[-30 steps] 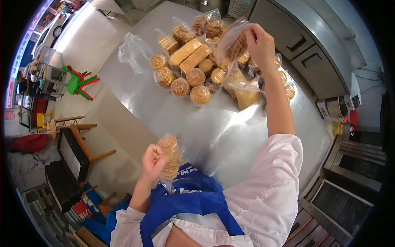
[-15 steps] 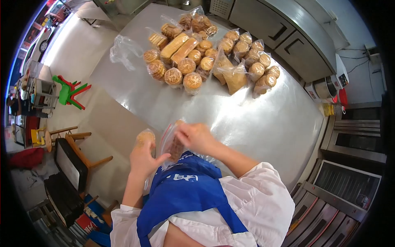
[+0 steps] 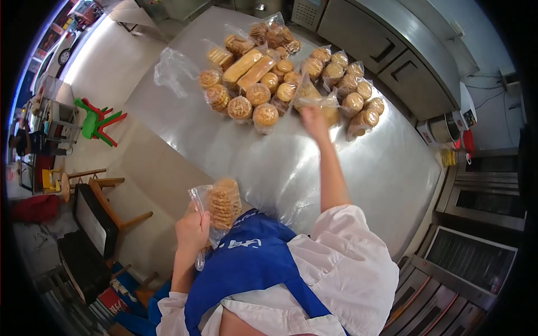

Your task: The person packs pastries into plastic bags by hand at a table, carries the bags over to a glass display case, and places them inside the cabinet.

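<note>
My left hand [image 3: 192, 229] is closed on the edge of a clear plastic bag of stacked round cookies [image 3: 224, 204], held upright above my apron at the table's near edge. More clear plastic hangs below that hand. Stretched forward over the table, my right hand [image 3: 314, 121] is at the near side of a clear bag with tan contents [image 3: 309, 95]. Its fingers are blurred and partly hidden, so their grip does not show. Left of it are bagged round pastries [image 3: 258, 95] and two long bagged loaves [image 3: 242, 66]. On its right lie bags of round brown biscuits [image 3: 353, 102].
The metal table [image 3: 269, 162] carries these bags and a crumpled clear plastic bag [image 3: 175, 73] at its left. A wooden chair [image 3: 101, 204] and stacked green and red stools [image 3: 96, 123] stand on the floor at left. Steel cabinets [image 3: 412, 61] line the back right.
My right hand has left the bag near my body and reached forward to the tan bag. My left hand has closed on the cookie bag, whose stacked side now faces me.
</note>
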### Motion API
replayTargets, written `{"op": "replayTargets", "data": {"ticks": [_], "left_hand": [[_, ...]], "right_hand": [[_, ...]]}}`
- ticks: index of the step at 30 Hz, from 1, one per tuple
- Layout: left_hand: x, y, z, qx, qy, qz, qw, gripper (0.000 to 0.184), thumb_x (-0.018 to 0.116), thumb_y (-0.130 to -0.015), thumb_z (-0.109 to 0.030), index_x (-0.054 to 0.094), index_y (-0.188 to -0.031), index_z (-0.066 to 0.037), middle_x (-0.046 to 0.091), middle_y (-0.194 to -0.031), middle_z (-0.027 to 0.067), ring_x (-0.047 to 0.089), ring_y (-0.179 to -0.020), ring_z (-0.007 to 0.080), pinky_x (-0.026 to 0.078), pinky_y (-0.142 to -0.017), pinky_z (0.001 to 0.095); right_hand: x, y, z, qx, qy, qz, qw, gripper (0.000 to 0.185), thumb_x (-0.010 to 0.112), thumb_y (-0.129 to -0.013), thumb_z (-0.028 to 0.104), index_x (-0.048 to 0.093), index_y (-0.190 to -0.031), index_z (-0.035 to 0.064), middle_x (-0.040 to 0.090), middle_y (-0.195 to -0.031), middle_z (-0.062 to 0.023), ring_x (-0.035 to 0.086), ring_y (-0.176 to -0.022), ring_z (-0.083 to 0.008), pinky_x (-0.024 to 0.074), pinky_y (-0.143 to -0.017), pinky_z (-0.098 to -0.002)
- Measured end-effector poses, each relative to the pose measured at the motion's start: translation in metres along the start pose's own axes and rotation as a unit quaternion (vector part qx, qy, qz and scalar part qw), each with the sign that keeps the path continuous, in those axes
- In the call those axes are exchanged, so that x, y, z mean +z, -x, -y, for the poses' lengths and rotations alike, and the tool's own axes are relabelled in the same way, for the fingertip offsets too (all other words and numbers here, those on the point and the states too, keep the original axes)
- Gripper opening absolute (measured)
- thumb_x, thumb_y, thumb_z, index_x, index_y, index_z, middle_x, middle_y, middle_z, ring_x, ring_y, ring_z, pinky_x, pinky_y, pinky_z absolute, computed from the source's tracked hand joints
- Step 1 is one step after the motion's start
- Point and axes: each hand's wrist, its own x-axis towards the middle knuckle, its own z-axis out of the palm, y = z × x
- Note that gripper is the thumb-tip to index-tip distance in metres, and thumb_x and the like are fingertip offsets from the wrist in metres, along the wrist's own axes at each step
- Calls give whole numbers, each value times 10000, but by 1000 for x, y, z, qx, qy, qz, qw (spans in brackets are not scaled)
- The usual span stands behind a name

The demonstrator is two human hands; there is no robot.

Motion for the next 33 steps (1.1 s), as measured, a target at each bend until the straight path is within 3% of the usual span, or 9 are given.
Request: {"op": "replayTargets", "data": {"ticks": [4,7,14,22,23,24,27,31,33], "left_hand": [[5,5,10,-39,-6,-1,999,278,567,-872,-224,596,-692,-15,553,-606,198,553,-575,397,414,-530,466],[-4,5,2,-89,27,-24,995,290,562,-875,-227,587,-687,-8,550,-610,207,553,-581,397,412,-535,459],[-10,22,37,-163,-16,-55,985,309,577,-865,-221,565,-653,3,535,-594,229,545,-572,422,418,-528,481],[-27,28,79,-208,-19,-88,974,323,544,-874,-263,594,-685,-5,560,-629,229,558,-597,423,420,-547,500],[-33,30,86,-207,-23,-89,974,320,539,-874,-272,607,-700,-12,568,-633,221,562,-597,417,426,-555,502],[-36,32,95,-212,-22,-91,973,316,534,-874,-279,619,-715,-21,578,-640,209,569,-604,408,433,-563,500],[-56,38,126,-225,-15,-129,966,309,528,-874,-286,630,-729,-33,593,-658,192,584,-628,393,445,-579,493],[-88,51,197,-252,49,-133,957,328,516,-880,-295,612,-712,-30,607,-693,181,592,-669,389,449,-598,485],[-97,54,238,-267,92,-147,948,338,512,-882,-302,606,-708,-28,608,-698,183,590,-667,390,447,-599,486]], "right_hand": [[-40,-54,-39,78,102,-130,983,593,514,-880,477,385,-1319,101,561,-1186,-293,546,-1096,-434,425,-926,-461],[-32,-78,-18,-41,182,-172,967,497,544,-868,395,427,-1276,137,619,-1065,-266,583,-1035,-414,449,-874,-470],[-10,-118,1,-147,462,24,874,429,493,-869,134,443,-1284,232,672,-847,-177,650,-776,-378,496,-687,-483],[-4,-129,2,-224,585,123,769,605,437,-883,128,296,-1413,384,664,-868,-191,652,-787,-357,498,-707,-465],[-3,-148,-28,-196,601,110,767,517,469,-876,150,399,-1357,326,667,-910,-188,649,-813,-364,498,-747,-465],[-14,-146,-24,-78,417,113,899,346,489,-884,206,538,-1225,218,669,-923,-186,648,-808,-367,504,-729,-458],[-31,-118,-26,-170,418,0,892,212,539,-874,239,611,-924,46,629,-814,-217,604,-781,-399,470,-657,-511],[-52,-52,-58,-251,396,-182,864,196,514,-868,92,607,-962,-52,632,-903,-226,599,-837,-347,484,-738,-413],[-65,-18,-51,-176,259,-204,928,230,536,-894,170,606,-1000,-21,638,-965,-200,590,-889,-327,470,-802,-422]]}}
